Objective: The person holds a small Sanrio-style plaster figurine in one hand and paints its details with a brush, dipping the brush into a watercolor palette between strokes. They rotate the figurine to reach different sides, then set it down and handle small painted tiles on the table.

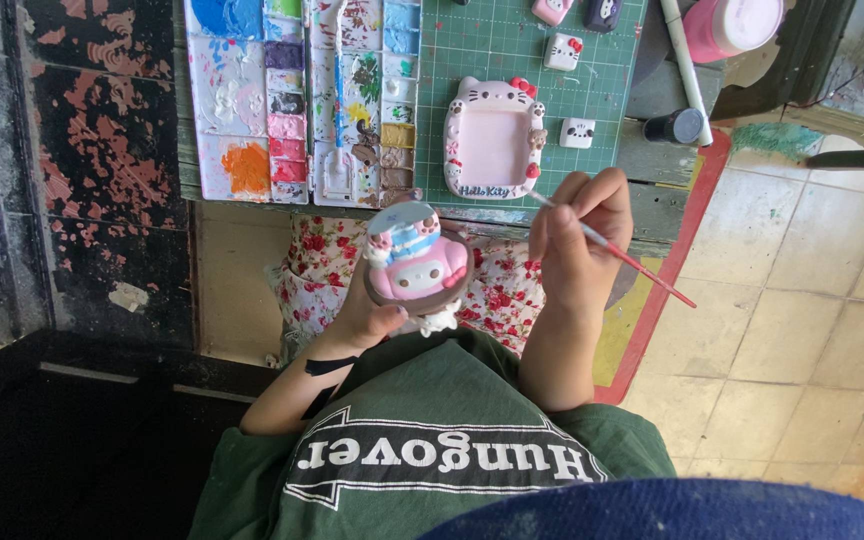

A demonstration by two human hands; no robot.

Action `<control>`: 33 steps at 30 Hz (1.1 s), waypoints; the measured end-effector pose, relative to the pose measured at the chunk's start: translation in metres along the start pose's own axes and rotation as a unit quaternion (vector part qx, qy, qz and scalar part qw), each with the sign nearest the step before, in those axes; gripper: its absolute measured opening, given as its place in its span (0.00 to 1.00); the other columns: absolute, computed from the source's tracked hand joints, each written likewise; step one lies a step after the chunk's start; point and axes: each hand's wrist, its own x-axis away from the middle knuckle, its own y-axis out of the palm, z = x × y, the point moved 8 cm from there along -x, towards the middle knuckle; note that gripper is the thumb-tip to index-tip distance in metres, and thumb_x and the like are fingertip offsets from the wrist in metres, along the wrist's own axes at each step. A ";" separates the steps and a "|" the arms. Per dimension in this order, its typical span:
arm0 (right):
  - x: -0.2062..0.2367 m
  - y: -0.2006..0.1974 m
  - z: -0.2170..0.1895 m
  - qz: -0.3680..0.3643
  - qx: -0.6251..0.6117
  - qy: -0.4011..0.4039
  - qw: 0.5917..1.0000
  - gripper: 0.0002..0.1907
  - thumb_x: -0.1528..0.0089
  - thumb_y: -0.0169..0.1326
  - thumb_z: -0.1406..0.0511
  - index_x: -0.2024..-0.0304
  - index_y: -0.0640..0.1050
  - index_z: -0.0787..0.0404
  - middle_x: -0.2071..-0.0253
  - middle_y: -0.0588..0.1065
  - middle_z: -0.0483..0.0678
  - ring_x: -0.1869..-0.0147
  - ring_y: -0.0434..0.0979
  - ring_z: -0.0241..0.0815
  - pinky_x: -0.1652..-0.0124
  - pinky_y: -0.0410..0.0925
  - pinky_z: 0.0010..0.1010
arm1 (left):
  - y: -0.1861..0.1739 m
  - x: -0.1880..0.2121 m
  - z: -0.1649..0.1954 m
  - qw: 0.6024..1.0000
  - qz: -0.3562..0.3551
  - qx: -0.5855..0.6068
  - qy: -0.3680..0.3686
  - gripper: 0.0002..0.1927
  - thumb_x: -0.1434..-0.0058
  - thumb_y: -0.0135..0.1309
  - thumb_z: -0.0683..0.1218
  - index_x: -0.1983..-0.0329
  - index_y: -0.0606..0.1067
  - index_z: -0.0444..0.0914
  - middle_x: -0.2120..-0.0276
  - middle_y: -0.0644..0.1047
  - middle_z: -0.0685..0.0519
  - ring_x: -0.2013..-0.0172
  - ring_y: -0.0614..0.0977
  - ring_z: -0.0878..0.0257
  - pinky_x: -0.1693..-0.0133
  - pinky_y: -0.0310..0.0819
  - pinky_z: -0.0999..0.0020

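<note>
**Painting a small figurine over the lap, just short of the desk edge**

Closest to the lens is a curve of dark blue cloth (672,510) along the bottom edge, then the person's green printed shirt (432,440) spreading below the arms.

The left hand (377,310) is closed around the underside of a round pink figurine (417,262), glossy and lumpy like glazed clay or plaster, with a pale blue-and-white striped part on top and a brown rim. It is held in the air above a red-flowered cloth (497,295) on the lap, just beside the desk's front edge.

The right hand (577,245) is pinched shut on a thin paintbrush (632,262) with a red handle; its pale tip end points up-left toward the desk edge, apart from the figurine. I cannot quite tell whether the bristles touch anything.

On the wooden desk (652,205) lies a green gridded cutting mat (482,45), and on it a pink cat-shaped frame (492,140), smooth and rounded, with small square cat-face pieces (577,132) near it. Left of the mat sit two white plastic paint palettes (252,100), their wells crusted with blue, orange, purple and brown. A black bottle cap (674,126) stands at the desk's right side.

Open room lies to the right, over the worn cream floor tiles (802,300); to the left is a flaking black-and-red surface (102,150).
</note>
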 end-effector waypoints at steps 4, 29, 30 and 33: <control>-0.003 -0.032 -0.007 0.074 0.031 -0.011 0.997 0.10 0.30 0.54 0.73 0.57 0.65 0.60 0.65 0.66 0.46 0.73 0.65 0.33 0.73 0.61 0.21 | -0.015 -0.021 0.022 0.999 -0.004 0.030 -0.018 0.52 0.44 0.67 0.64 0.26 0.57 0.35 0.41 0.74 0.41 0.49 0.80 0.53 0.54 0.79 0.55; 0.006 -0.055 -0.005 0.076 0.077 0.019 0.994 0.06 0.26 0.46 0.68 0.58 0.69 0.62 0.61 0.75 0.51 0.67 0.73 0.34 0.68 0.64 0.23 | 0.008 -0.137 0.136 0.967 -0.057 -0.174 -0.175 0.34 0.37 0.52 0.57 0.29 0.58 0.45 0.45 0.73 0.49 0.53 0.84 0.59 0.53 0.82 0.59; 0.007 -0.054 -0.005 0.070 0.053 0.018 0.996 0.06 0.25 0.45 0.67 0.58 0.68 0.61 0.61 0.74 0.51 0.66 0.73 0.35 0.67 0.65 0.23 | 0.013 -0.133 0.133 0.970 -0.055 -0.158 -0.175 0.36 0.38 0.51 0.57 0.28 0.56 0.47 0.45 0.73 0.50 0.56 0.86 0.57 0.52 0.82 0.60; 0.005 -0.046 -0.003 0.053 0.011 0.001 0.999 0.06 0.24 0.42 0.64 0.54 0.66 0.60 0.63 0.74 0.52 0.67 0.74 0.37 0.68 0.66 0.24 | 0.024 -0.124 0.126 0.978 -0.043 -0.148 -0.137 0.38 0.35 0.51 0.56 0.24 0.54 0.43 0.42 0.73 0.46 0.56 0.86 0.57 0.53 0.82 0.57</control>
